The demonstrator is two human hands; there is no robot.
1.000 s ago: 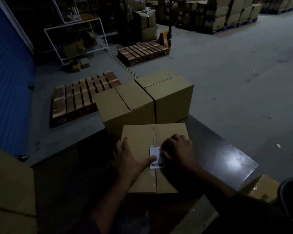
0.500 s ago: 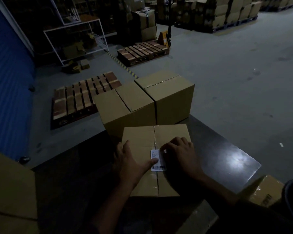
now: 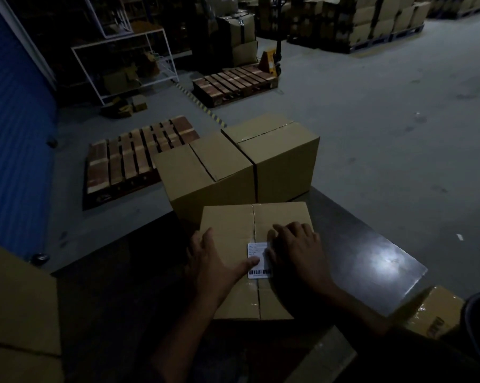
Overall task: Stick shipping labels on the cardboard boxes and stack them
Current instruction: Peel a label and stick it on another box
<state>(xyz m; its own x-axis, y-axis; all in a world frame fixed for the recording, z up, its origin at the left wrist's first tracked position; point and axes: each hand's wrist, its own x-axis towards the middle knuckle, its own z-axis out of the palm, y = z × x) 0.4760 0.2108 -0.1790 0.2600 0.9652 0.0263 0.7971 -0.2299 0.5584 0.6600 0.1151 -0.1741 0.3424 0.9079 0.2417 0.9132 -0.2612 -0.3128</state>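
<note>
Dim, wide-angle-warped view; glare patch on tabletop (image 3: 385, 261)

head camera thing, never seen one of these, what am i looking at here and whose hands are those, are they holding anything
The picture comes from a wide-angle camera worn on a person's head, looking forward and down, so the two arms reaching in from below are that person's own. There is no machine here.

In front of them stands a dark table with a closed cardboard box on it. A white shipping label with a barcode lies on the box top, over its taped middle seam. The left hand lies flat on the box, its thumb on the label. The right hand presses the label's right side with straight fingers. Neither hand grips anything.

Behind stand two bigger boxes side by side. Beyond them is a dim warehouse floor with wooden pallets.
</note>
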